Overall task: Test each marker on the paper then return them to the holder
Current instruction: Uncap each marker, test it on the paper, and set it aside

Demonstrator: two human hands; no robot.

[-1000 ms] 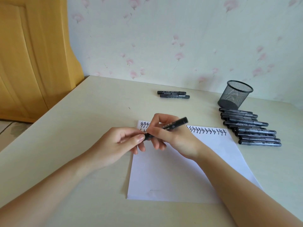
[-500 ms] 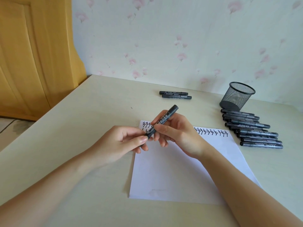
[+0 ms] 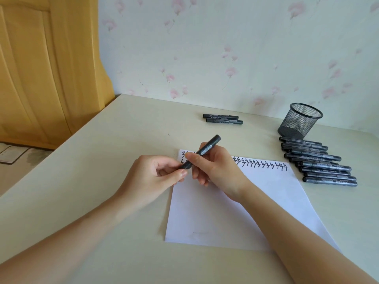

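A black marker [image 3: 207, 149] is tilted over the top left corner of the white paper [image 3: 225, 212]. My right hand [image 3: 217, 171] grips its barrel. My left hand [image 3: 151, 177] pinches its lower end, where the cap sits. A row of black zigzag marks [image 3: 264, 163] runs along the paper's top edge, partly hidden by my hands. Several black markers [image 3: 320, 162] lie in a row to the right of the paper. Behind them stands the black mesh holder [image 3: 299, 121]; nothing shows above its rim.
Two more black markers [image 3: 223, 119] lie side by side near the wall, beyond the paper. The cream table [image 3: 102, 150] ends at the left, where a wooden door [image 3: 41, 68] and floor show. A flowered wall runs along the back.
The marker's upper end has swung up, from nearly flat to steeply tilted. Both hands have stayed over the paper's top left corner, holding the marker.
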